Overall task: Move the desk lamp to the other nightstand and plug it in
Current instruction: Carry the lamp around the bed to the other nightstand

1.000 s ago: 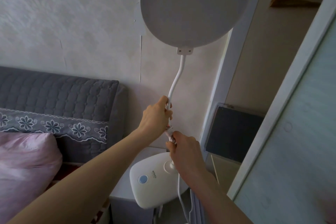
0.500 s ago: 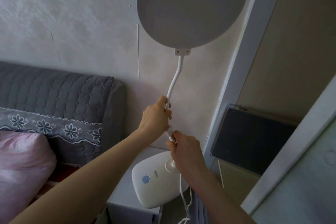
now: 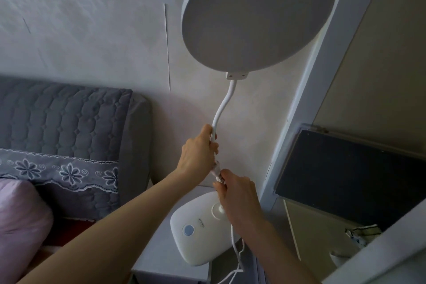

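Note:
The white desk lamp has a large round head (image 3: pixel 253 18) at the top, a thin bent neck (image 3: pixel 224 104) and an oval base (image 3: pixel 200 237) with a blue button. My left hand (image 3: pixel 198 154) is closed around the middle of the neck. Just below it, my right hand (image 3: pixel 237 196) pinches the white plug (image 3: pixel 216 169) against the lower neck. The cord (image 3: pixel 235 251) hangs down in loops from under that hand. The base is tilted over the right edge of the pale nightstand (image 3: pixel 159 253); I cannot tell whether it touches it.
A grey quilted headboard (image 3: pixel 64 117) with a flower trim and a pink pillow (image 3: pixel 20 221) are at the left. A pale door frame (image 3: pixel 306 99) runs diagonally on the right, with a dark panel (image 3: pixel 345 173) beyond it. The wall stands close behind the lamp.
Both hands keep the same grips. The lamp head has shifted up and right in view, and more of the nightstand and dark panel shows.

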{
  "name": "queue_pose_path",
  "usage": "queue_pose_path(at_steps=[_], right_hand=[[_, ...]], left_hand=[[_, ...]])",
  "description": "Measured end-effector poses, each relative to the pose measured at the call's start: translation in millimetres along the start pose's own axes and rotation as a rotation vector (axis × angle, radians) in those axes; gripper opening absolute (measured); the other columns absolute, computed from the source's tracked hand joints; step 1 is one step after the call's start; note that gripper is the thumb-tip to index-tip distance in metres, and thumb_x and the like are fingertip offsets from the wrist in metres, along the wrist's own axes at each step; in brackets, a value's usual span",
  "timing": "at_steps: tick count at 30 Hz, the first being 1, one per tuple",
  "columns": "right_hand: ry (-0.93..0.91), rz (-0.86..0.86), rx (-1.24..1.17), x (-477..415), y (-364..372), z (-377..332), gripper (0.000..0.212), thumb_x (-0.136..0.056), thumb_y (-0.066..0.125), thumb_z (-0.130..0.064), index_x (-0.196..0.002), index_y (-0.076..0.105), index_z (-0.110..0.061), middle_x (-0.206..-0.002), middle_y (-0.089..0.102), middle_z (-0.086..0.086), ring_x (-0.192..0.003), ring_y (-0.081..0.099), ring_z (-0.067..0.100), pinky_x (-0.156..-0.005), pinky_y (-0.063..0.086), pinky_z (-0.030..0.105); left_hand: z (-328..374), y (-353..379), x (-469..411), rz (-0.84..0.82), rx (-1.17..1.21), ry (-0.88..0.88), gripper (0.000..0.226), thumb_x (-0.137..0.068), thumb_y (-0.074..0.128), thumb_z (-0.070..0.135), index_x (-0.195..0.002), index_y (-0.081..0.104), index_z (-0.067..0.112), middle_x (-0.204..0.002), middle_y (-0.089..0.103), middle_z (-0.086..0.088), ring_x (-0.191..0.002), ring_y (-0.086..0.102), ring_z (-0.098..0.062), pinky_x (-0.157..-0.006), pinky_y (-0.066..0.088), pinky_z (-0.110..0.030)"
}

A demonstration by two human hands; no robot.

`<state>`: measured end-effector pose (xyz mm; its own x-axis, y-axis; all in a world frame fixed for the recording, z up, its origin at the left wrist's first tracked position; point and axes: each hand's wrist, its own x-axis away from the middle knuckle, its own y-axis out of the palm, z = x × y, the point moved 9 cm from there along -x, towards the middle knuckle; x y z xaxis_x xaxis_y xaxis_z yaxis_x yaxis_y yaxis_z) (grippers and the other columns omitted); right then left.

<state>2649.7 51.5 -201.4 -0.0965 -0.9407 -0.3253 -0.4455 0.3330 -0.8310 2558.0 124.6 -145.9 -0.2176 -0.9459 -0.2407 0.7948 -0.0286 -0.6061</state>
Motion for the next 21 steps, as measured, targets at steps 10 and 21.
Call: queue_pose_path(at_steps=[10, 21], right_hand=[[-0.062, -0.102, 0.001, -43, 100, 46, 0.016, -0.095, 0.049, -0.034, -0.094, 0.056, -0.019, -0.086, 0.069, 0.004, -0.07, 0.053, 0.015, -0.066, 0.047, 0.027], [-0.101, -0.122, -0.033, -59, 250, 115, 0.013, -0.093, 0.053, -0.032, -0.089, 0.058, -0.02, -0.084, 0.07, 0.003, -0.078, 0.061, 0.019, -0.07, 0.046, 0.032]], left_hand=[[-104, 54, -44, 0.034, -0.004, -0.11, 0.009, -0.099, 0.045, 0.018, -0.097, 0.042, 0.026, -0.086, 0.061, -0.004, -0.067, 0.066, -0.023, -0.057, 0.061, -0.03], [-241, 137, -67, 0.086, -0.008, -0.164, 0.012, -0.098, 0.043, 0.013, -0.093, 0.043, 0.023, -0.085, 0.063, -0.008, -0.069, 0.066, -0.026, -0.055, 0.06, -0.032]])
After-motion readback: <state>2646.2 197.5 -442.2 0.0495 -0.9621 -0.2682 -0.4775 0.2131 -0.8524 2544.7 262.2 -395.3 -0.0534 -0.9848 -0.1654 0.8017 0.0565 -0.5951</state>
